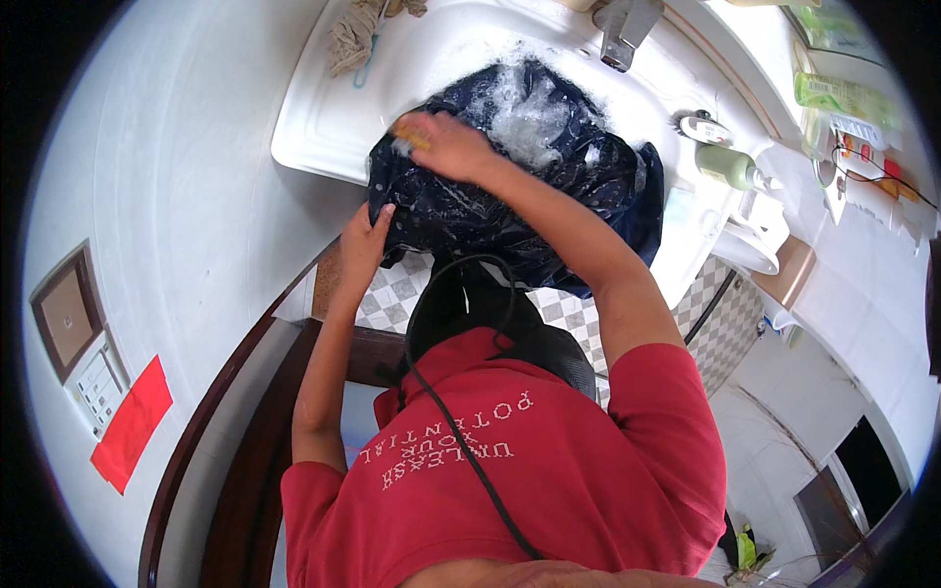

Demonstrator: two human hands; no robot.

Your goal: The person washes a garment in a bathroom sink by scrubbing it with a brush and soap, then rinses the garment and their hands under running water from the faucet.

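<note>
- The white sink (323, 118) fills the top of my view, its tap (623, 29) above the basin.
- A dark navy garment (520, 196), wet and covered in suds, lies heaped in the sink and hangs over its front edge.
- My right hand (446, 145) presses down on top of the garment, fingers closed around a small yellow brush (410, 135).
- My left hand (365, 240) grips the garment's hanging edge at the sink's front.
- A pale green bottle (730, 167) lies on the sink's right rim.
</note>
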